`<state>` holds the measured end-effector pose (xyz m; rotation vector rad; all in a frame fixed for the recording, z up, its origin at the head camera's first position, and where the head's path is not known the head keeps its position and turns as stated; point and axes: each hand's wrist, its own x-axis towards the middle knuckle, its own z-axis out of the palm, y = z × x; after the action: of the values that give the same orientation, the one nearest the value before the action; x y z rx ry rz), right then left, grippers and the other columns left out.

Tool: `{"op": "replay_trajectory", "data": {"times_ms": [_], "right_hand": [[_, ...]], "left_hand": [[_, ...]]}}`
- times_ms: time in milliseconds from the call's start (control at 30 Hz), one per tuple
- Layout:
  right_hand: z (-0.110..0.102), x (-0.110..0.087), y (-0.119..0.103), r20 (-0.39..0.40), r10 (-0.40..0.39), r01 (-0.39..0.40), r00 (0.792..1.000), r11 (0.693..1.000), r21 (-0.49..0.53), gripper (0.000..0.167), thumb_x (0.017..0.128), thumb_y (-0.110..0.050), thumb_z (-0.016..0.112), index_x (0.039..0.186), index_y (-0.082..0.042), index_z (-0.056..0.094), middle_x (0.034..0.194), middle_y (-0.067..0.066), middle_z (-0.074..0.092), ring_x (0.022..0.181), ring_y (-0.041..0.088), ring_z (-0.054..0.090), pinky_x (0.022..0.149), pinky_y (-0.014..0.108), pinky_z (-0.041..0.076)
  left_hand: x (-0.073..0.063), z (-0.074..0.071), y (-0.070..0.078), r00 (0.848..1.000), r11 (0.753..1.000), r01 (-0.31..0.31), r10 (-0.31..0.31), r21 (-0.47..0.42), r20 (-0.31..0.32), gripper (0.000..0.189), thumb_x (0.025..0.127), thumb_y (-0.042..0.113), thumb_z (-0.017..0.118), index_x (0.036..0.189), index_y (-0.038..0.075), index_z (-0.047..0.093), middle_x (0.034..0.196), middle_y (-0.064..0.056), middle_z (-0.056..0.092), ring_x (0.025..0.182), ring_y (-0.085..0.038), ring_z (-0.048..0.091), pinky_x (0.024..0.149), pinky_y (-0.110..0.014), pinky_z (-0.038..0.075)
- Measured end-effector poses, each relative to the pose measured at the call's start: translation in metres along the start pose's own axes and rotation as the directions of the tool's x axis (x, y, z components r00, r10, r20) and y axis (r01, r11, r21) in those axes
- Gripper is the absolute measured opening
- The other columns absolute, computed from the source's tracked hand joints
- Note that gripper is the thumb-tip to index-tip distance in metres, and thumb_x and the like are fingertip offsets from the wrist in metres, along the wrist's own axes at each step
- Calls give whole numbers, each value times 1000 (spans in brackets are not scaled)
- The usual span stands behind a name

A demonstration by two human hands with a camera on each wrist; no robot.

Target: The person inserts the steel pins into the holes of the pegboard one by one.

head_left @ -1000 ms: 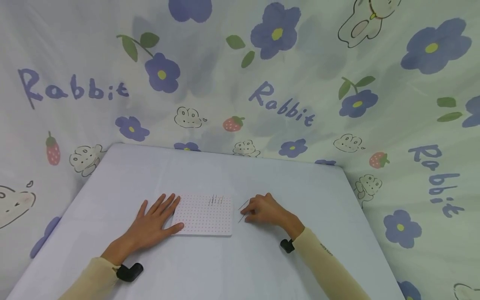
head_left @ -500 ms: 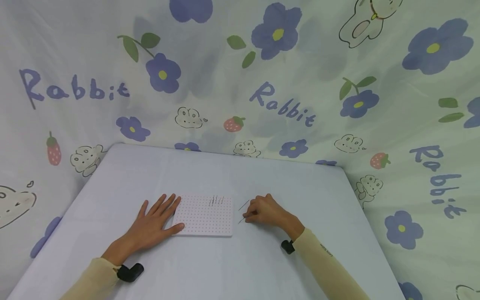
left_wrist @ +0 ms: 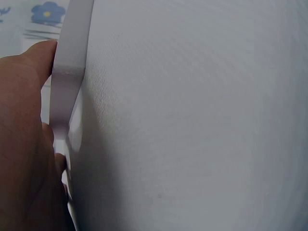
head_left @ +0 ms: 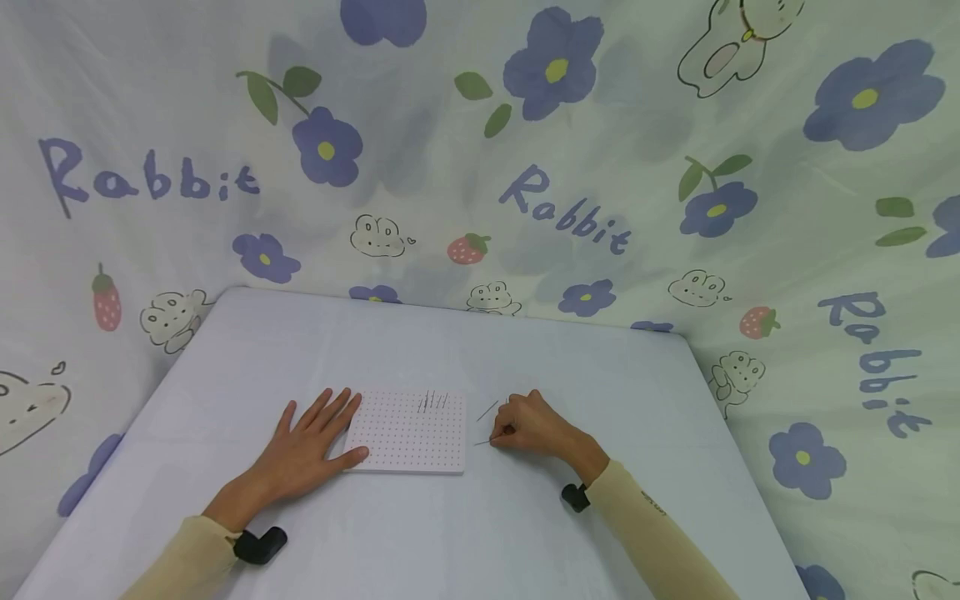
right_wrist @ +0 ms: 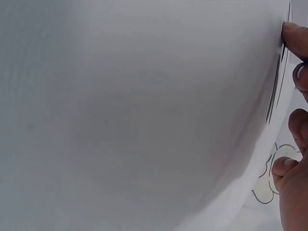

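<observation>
A white board (head_left: 401, 442) with a grid of small holes lies on the white table. Several thin dark needle-like rods (head_left: 433, 402) stand in it near its far right corner. My left hand (head_left: 303, 454) rests spread over the board's left edge, thumb on the near left corner; the left wrist view shows the thumb against the board's side (left_wrist: 67, 82). To the right of the board, my right hand (head_left: 534, 423) pinches a thin dark rod (head_left: 482, 443) between thumb and index finger, its free end pointing left. Another loose rod (head_left: 487, 410) lies just beyond the fingertips.
More thin rods (right_wrist: 274, 91) lie on the cloth beside the right fingers in the right wrist view. The white-covered table (head_left: 600, 358) ends at a patterned curtain (head_left: 420, 192) behind and on both sides.
My right fingertips have drawn slightly nearer and closed on a rod, which has turned to lie flatter, pointing left. My left hand and the board have stayed put.
</observation>
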<state>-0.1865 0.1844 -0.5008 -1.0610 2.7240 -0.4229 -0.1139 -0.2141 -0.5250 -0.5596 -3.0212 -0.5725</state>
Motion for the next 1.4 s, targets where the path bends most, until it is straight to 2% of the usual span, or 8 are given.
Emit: {"op": "replay_trajectory", "data": {"times_ms": [267,700,967,1167,1400], "right_hand": [[1,-1,-2,-16,-8,7,1000,1000,-14,7,86,-30,80,82,-34,77,71,-28,55,73,2,45,74,31,31],[4,-1,-3,-19,3,-3,1000,999,-43,8,87,-29,80,82,-34,76,71,-26,54,73,3,46,72,31,30],[-10,3,-4,-30,51,-51,998,999,3,3,90,-32,75,87,-31,76,74,-27,58,76,4,49,75,32,32],[-21,7,-7,-55,18,-17,998,1000,25,3,91,-31,76,92,-29,78,75,-27,59,75,4,49,77,34,32],[-22,10,-8,-48,21,-20,999,999,39,5,92,-30,73,95,-30,77,76,-28,60,75,4,51,79,35,34]], "left_hand": [[1,-2,0,998,1000,18,-19,22,51,93,92,72,50,161,16,26,167,-12,21,154,-39,12,115,-72,0],[1,0,0,998,999,21,-23,31,56,93,91,73,50,161,16,26,167,-12,21,154,-39,12,115,-72,0],[1,-2,0,998,999,24,-26,32,61,94,91,73,50,161,15,25,167,-12,21,154,-39,12,115,-72,0],[1,-2,1,998,999,25,-27,31,56,94,91,74,50,161,15,26,167,-13,21,154,-39,12,115,-72,0],[1,-1,0,998,999,23,-25,30,52,94,91,74,50,161,16,26,167,-13,22,153,-39,12,114,-72,0]]}}
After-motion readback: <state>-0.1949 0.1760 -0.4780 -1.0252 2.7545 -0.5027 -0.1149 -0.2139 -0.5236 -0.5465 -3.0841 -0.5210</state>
